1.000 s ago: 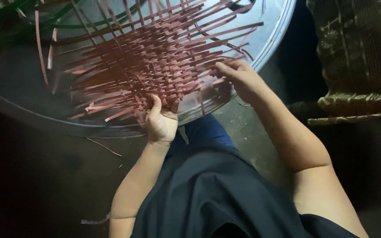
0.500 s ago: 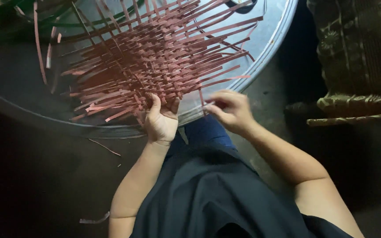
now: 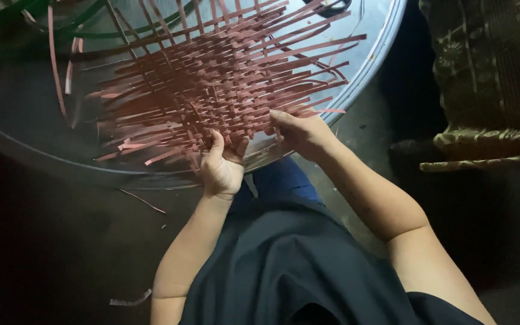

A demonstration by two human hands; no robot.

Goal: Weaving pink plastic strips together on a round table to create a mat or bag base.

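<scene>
My right hand [image 3: 301, 133] has come back to the near edge of the reddish woven mat [image 3: 224, 90] on the metal tray [image 3: 371, 57], fingers pinching strips; left hand [image 3: 221, 165] grips alongside.

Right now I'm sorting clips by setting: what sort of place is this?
Probably a home or small craft workspace at floor level. A reddish woven strip mat lies on a big round metal tray, loose strip scraps lie on the dark floor, and patterned fabric sits alongside.

Dim scene with black shadow across the floor, soft glare on the metal tray [image 3: 368, 66], edges slightly blurred.
</scene>
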